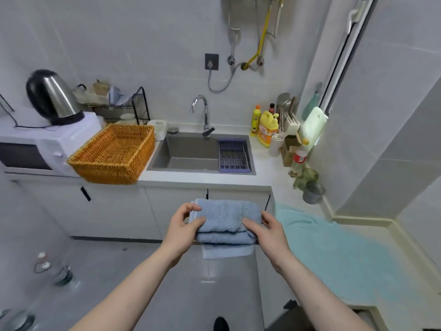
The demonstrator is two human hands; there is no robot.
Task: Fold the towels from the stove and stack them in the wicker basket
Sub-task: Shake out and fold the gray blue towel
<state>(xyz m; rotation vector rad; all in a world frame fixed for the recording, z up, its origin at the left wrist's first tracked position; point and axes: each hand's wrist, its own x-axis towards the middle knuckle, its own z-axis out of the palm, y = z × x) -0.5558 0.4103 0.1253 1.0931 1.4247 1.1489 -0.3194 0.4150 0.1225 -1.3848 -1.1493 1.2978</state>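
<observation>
Two hands, left hand (185, 222) and right hand (265, 226), pinch the folded blue towel (226, 217) at its ends; next, it is carried up-left to the empty wicker basket (114, 155).

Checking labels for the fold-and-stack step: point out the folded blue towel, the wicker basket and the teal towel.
folded blue towel (226, 216): head view, middle of its top face.
wicker basket (105, 172): head view, its near outer wall.
teal towel (334, 254): head view, middle of the spread cloth.
</observation>
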